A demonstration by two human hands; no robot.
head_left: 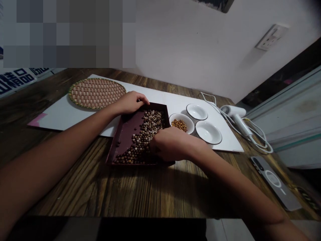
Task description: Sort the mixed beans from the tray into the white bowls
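A dark maroon box (pixel 125 134) without a lid lies on the table, holding many round beads (pixel 152 122) in brown, dark and pale tones, heaped toward its right and near sides. My left hand (pixel 132 101) is closed on the box's far rim at its left part. Over the box's right side, my right hand (pixel 169 143) reaches down among the beads with curled fingers. Its fingertips are hidden, so what they pinch cannot be made out. Just beyond this hand stands a white bowl (pixel 189 121) partly filled with golden-brown beads (pixel 179 125).
Two more white bowls (pixel 197 111) with dark rims stand on a white board (pixel 160 95). A round woven tray (pixel 97 93) lies at the back left. To the right are a white hair dryer (pixel 237 117) with its cord and a phone (pixel 276 182) on the wooden table (pixel 150 192).
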